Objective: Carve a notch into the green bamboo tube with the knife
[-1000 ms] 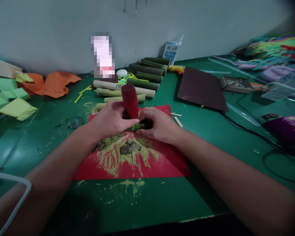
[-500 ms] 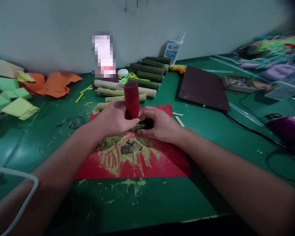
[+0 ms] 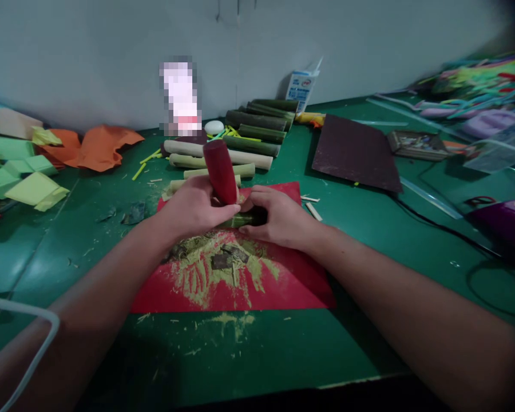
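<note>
My left hand is closed round a tool with a dark red wooden handle that stands up and leans left. Its working end is hidden between my hands. My right hand is closed over a short green bamboo piece and presses it onto a red sheet. Pale green shavings and dust lie on the sheet just in front of my hands.
Peeled and green bamboo sticks lie behind my hands, near a white egg-shaped thing and a carton. Dark sandpaper lies to the right, a purple device with black cable farther right. Coloured paper scraps sit left.
The red handle has tipped over to the left, and my left hand has shifted slightly with it. My right hand stays on the bamboo piece.
</note>
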`<state>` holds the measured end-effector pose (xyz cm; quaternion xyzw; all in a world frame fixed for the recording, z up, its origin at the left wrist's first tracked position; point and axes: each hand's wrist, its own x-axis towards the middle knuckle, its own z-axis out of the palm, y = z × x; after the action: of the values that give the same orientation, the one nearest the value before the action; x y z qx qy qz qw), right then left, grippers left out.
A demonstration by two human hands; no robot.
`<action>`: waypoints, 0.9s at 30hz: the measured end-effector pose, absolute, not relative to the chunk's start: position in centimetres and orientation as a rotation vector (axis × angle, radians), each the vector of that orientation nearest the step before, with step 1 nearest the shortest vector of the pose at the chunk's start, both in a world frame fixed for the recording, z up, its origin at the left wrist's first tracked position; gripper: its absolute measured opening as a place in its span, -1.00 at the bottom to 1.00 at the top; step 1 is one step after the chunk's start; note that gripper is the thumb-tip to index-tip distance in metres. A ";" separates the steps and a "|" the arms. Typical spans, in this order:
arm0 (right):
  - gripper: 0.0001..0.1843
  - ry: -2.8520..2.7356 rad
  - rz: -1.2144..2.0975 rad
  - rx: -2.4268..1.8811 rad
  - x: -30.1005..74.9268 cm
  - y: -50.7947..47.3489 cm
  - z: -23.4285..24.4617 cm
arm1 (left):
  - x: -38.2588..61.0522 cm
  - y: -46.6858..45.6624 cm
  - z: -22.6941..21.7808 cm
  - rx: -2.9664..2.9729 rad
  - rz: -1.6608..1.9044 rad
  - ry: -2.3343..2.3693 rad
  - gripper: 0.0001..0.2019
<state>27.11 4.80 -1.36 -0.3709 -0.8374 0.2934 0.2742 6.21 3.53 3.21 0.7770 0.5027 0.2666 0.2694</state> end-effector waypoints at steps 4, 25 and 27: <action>-0.77 -2.267 0.792 -0.992 27.1 4.8 -1.4 | 6.4 3.5 3.1 2.071 0.750 1.351 -0.84; -0.75 -2.250 0.808 -0.987 27.1 4.9 -1.5 | 6.5 3.6 2.3 2.085 0.744 1.362 -0.81; -0.76 -2.255 0.794 -0.981 27.1 4.9 -1.5 | 6.5 3.6 2.3 2.080 0.757 1.338 -0.82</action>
<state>27.06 4.89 -1.52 -0.3650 -0.8388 0.2955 0.2752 6.49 3.61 2.27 0.7735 0.4975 0.2814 0.2741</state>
